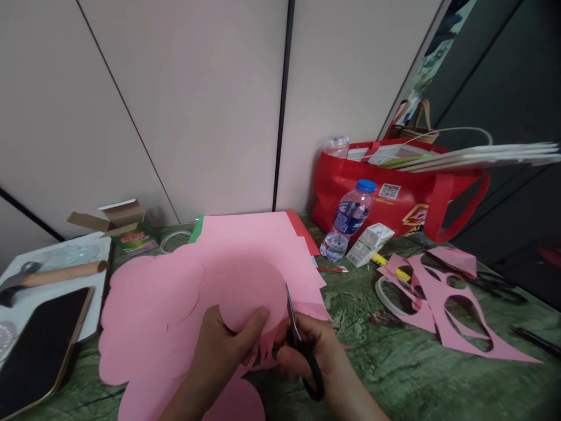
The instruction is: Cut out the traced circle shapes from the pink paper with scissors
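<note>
A round piece of pink paper (249, 286) is pinched in my left hand (234, 336), thumb on top and fingers underneath. My right hand (313, 348) grips black-handled scissors (298, 339), whose blades point away from me along the circle's right edge. Ragged strips of pink paper hang below the circle between my hands. Beneath and behind lies a stack of pink sheets (254, 234). To the left, several rounded pink paper cutouts (153, 292) overlap one another.
At left are a phone (39, 345), a hammer (65, 273) and an open small box (134, 231). At right stand a water bottle (348, 222), a white carton (370, 244) and a red bag (377, 181). Pink scraps with holes (442, 316) lie beside a tape roll (388, 301).
</note>
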A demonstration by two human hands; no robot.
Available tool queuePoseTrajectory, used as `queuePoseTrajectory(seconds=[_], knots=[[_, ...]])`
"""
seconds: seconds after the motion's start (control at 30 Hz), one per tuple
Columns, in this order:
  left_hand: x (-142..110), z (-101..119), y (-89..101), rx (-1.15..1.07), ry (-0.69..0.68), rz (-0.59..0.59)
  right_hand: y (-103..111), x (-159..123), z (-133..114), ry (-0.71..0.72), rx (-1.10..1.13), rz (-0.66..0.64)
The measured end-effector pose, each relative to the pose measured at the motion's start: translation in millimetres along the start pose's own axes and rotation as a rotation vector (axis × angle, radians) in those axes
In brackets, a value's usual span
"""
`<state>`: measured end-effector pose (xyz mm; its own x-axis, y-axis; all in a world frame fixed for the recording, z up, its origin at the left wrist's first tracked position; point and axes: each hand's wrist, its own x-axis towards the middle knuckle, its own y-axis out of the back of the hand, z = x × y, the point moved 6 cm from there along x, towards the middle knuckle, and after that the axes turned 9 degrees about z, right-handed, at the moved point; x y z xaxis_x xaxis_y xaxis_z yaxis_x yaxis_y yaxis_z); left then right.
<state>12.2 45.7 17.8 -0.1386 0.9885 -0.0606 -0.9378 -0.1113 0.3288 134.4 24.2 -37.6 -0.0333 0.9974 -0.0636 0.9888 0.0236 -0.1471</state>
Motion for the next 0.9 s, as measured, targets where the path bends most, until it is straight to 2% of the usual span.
queuePoseTrajectory(seconds=[0.37,0.47,0.53,0.63,0.73,0.8,0.87,0.9], knots=[[3,-7,-2.6,-0.026,-0.001,-0.053,0,1,-1,-0.047,0.007,0.079],[5,-9,-3.3,-0.019,0.006,-0.071,6,2,-4,-0.044,0.018,0.141],[7,-9,1.7,-0.036,0.02,-0.013,15,2,-10,-0.001,0.047,0.238],[14,-11,17.7,-0.115,0.053,0.155,31,-2,-23,0.135,0.1,0.422],[22,-12,35.9,-0.284,0.029,0.285,45,-10,-32,0.21,0.091,0.605],[29,-13,46.7,-0.449,0.0,0.329,51,-15,-38,0.257,0.052,0.704],[35,-15,56.1,-0.576,0.013,0.367,51,-17,-44,0.316,0.001,0.696],[38,-18,60.5,-0.652,0.045,0.401,48,-16,-46,0.334,-0.031,0.633]])
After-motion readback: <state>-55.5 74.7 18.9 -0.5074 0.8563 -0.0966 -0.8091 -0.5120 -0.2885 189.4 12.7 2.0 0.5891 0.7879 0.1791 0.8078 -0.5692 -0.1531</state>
